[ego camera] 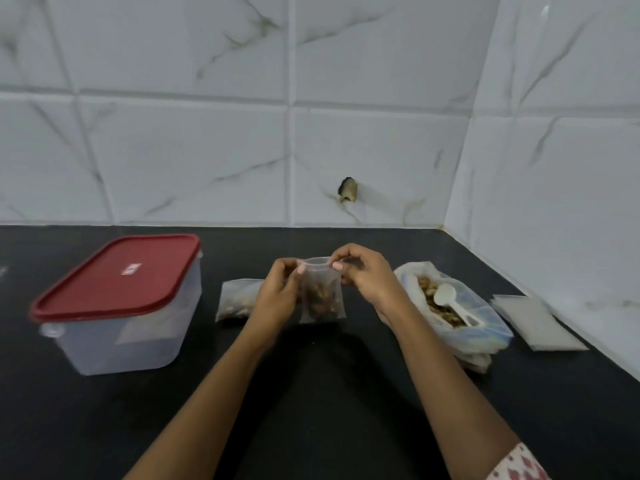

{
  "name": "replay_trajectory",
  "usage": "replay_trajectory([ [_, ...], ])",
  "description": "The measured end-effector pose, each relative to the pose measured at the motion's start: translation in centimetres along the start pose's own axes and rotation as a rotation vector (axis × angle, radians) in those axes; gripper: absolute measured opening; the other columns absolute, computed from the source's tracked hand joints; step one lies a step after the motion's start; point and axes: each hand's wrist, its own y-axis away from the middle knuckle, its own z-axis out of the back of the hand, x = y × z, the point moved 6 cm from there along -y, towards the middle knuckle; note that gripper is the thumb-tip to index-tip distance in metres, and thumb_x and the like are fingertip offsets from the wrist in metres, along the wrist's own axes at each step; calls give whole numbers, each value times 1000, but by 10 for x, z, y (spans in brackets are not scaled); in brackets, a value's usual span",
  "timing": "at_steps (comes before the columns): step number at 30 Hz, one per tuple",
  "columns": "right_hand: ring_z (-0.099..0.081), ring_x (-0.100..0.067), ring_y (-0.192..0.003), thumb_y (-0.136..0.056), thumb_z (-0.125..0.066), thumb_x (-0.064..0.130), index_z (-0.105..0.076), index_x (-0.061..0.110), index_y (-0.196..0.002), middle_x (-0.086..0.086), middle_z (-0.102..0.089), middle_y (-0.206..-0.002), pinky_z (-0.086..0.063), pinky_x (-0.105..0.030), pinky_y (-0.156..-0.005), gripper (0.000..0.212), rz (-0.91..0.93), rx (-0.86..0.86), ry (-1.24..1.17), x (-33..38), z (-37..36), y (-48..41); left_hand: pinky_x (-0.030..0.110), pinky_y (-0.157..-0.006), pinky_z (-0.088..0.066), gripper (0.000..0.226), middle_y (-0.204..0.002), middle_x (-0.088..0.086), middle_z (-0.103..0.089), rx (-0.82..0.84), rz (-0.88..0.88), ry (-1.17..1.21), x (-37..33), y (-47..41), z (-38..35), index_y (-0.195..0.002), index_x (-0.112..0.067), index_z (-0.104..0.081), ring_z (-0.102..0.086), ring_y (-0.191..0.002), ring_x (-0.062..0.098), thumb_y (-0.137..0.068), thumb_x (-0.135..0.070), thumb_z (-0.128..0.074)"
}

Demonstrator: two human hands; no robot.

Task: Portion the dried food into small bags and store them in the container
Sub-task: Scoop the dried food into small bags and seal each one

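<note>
The small bag point(322, 296) is held upright in the middle of the dark counter point(311, 403), its bottom low over the surface or just touching it; I cannot tell which. The left hand point(277, 292) pinches the top left corner of it between thumb and fingers, and the right hand point(363, 271) pinches the top right corner in the same way. The mouth looks a little open, with a curved rim, and brown dried food fills the lower part. I judge that the step in hand is closing the strip. The risk is that the seal catches only at the corners and stays open in the middle, because the fingers press only the two ends; then pieces could fall out later in the container point(117, 334). If the bag tips while the mouth is open, the food could spill on the counter. Another filled bag point(235, 299) lies just left of the left hand, partly hidden by it. The container stands far to the left with its red lid point(117, 275) closed, so it must be opened before storing. On the right the large bag point(485, 323) of dried food lies open with a white spoon point(450, 303) in it, close to the right forearm, which could knock it. Empty bags point(533, 320) lie further right.
</note>
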Motion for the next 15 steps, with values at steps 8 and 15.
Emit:
replay_trajectory([
  [8,-58,-11,-82,-82,-59,-5,-61,28,-82,2,-62,-84,-51,-22,-73,34,163,-181,-57,-7,3,-2,42,-87,-53,22,-96,6,-62,-117,-40,-112,0,-21,9,-76,-26,-53,-60,-98,24,-96,-19,-48],
  [15,-56,-13,-78,-84,-59,-3,-56,15,-98,4,-56,-78,-49,-33,-78,23,164,-241,-5,-10,-6,-1,22,-62,-42,17,-78,-4,-53,-113,-7,-103,4,-21,11,-82,-22,-53,-51,-75,9,-96,-28,-47],
])
